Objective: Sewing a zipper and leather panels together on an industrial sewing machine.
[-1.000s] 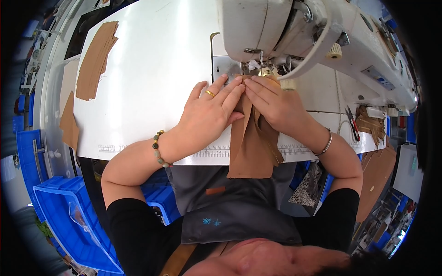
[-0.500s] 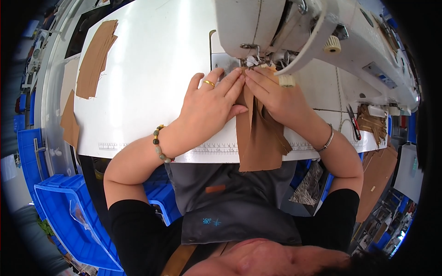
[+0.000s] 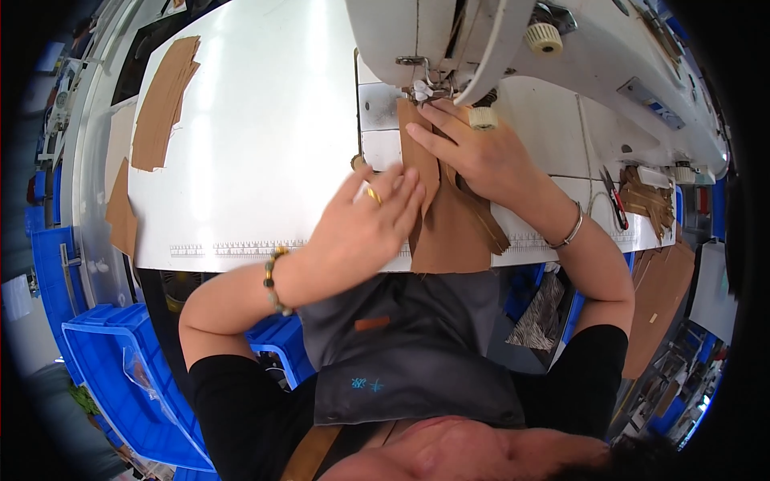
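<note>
A strip of brown fabric [image 3: 453, 236] runs from the sewing machine's [image 3: 423, 91] presser-foot area down to the table's front edge, with folds along its right side. My right hand [image 3: 481, 156] lies on its upper part close to the presser foot, fingers stretched and spread. Farther down, my left hand [image 3: 373, 212] is at the fabric's left edge, its fingers extended and slightly blurred; whether the fingertips press on the cloth is hard to see. The needle itself is hidden behind the machine head.
Stacked brown pieces [image 3: 164, 104] lie at the table's far left. Red-handled snips [image 3: 616, 204] and a pile of brown scraps [image 3: 648, 200] are at the right. A ruler strip [image 3: 233, 249] follows the front edge. Blue bins [image 3: 132, 385] stand below left.
My left hand has come away from the presser foot, down toward me along the fabric. My right hand stays near the foot, its fingers more spread. The fabric has moved slightly up toward the machine.
</note>
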